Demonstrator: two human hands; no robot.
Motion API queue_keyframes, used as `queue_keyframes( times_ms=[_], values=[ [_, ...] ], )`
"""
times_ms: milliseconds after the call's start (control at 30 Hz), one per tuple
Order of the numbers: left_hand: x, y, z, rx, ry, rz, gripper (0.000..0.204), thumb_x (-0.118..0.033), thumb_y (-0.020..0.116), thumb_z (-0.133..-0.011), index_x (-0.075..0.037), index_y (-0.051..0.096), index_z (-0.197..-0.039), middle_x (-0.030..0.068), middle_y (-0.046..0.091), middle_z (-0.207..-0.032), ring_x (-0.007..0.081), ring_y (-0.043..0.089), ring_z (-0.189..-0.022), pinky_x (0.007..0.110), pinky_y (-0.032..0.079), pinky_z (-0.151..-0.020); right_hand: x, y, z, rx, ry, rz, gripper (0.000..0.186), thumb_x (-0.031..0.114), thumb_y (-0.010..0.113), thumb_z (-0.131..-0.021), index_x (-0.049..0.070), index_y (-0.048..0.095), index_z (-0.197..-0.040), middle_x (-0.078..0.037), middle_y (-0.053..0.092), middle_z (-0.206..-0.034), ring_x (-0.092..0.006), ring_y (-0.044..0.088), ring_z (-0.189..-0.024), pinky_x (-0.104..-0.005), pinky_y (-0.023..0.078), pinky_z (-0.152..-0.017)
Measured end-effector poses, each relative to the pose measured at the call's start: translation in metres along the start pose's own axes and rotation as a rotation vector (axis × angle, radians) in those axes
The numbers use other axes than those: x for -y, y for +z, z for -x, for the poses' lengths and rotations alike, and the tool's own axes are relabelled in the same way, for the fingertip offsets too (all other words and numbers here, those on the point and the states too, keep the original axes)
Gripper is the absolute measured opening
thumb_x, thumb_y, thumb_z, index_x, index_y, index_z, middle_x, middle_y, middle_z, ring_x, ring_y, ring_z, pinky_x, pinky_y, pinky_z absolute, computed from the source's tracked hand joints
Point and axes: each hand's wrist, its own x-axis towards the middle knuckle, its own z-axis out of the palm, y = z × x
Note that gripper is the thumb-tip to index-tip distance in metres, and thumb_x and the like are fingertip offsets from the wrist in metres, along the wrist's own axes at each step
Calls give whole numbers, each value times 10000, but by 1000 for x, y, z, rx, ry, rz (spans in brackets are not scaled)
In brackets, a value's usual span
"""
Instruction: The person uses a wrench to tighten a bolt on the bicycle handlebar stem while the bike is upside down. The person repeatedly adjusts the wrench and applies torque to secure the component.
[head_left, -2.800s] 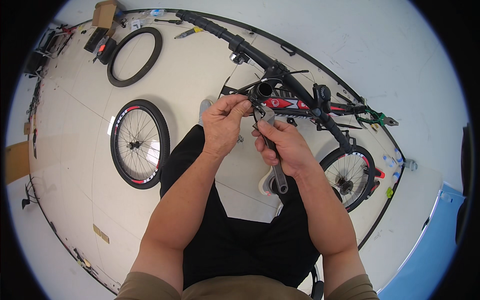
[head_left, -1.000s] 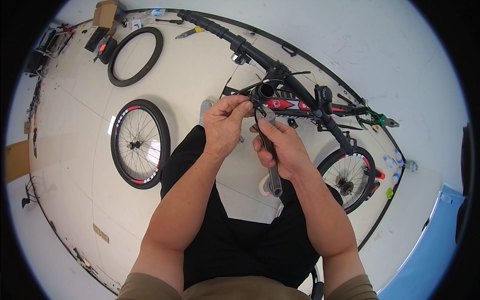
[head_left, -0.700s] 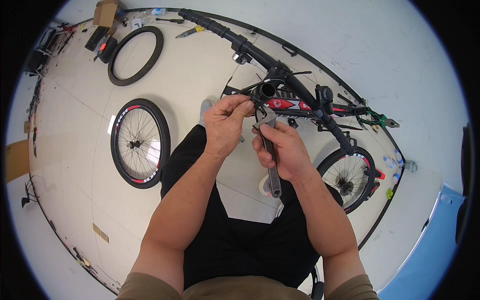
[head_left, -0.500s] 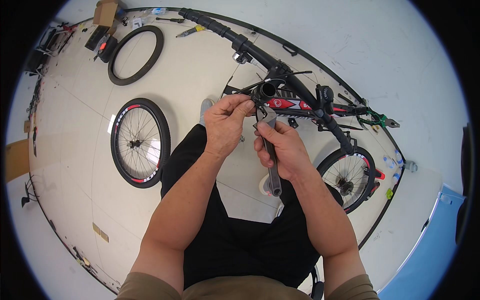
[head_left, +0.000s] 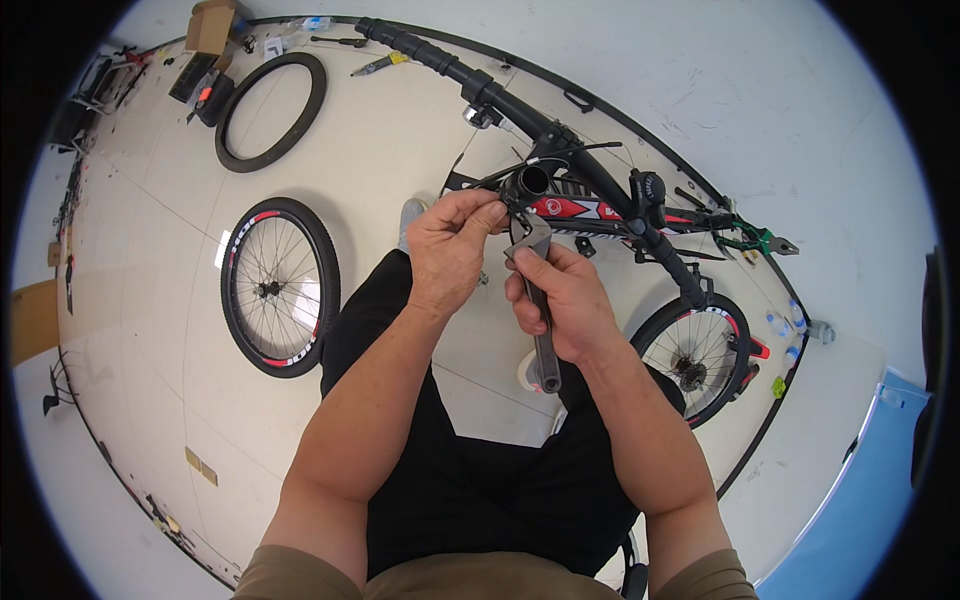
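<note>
My right hand [head_left: 568, 300] is closed round an adjustable wrench [head_left: 546, 355], its jaws pointing up toward the bicycle and its handle end hanging below my fingers. Just left of the jaws, my left hand [head_left: 455, 245] pinches at the front of the bicycle frame; what lies between the fingertips is too small to make out. Beyond them is the open end of a black tube [head_left: 533, 180]. The red, white and black frame [head_left: 600, 209] runs off to the right, with the black handlebar [head_left: 590, 173] slanting across above it.
A loose wheel [head_left: 281, 287] lies on the floor to the left, a bare tyre [head_left: 271, 112] farther back. The rear wheel [head_left: 695, 362] stands at right. Green-handled pliers [head_left: 765, 241] show at the frame's far end. A cardboard box [head_left: 212, 27] sits at the back left.
The wrench and my right hand have shifted very slightly. My left hand stays pinched in the same place, and the bicycle has not visibly moved.
</note>
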Motion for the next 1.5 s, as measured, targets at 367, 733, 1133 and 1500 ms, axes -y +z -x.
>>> queue_keyframes(
  times_ms=[367,733,1133,1500],
  values=[
    [-3,2,0,-3,-11,-8,84,28,681,-932,38,705,-1011,72,723,-872,122,670,-799,261,557,-753,-4,4,0,-82,-22,8,198,208,684,-982,50,586,-914,-79,615,-710,-121,507,-467,-261,333,-405],
    [-4,1,0,-4,-25,-27,85,19,686,-933,37,708,-1013,77,733,-890,122,685,-810,258,558,-760,-2,8,1,-66,-47,35,177,190,635,-988,24,576,-1005,-110,627,-760,-137,510,-474,-276,326,-408],
    [-3,2,1,-2,-8,-21,95,22,682,-934,37,700,-1026,81,730,-887,124,675,-805,260,554,-756,-9,-2,-2,-32,-96,30,138,162,616,-1003,37,558,-1002,-111,639,-751,-149,548,-492,-274,369,-412],
    [0,1,-1,0,-3,-2,108,14,679,-946,40,698,-1049,97,741,-929,143,713,-823,275,590,-767,-15,-6,-9,-144,-275,439,53,101,592,-1009,50,602,-1021,-38,614,-731,-81,493,-535,-247,356,-466]
  ],
)
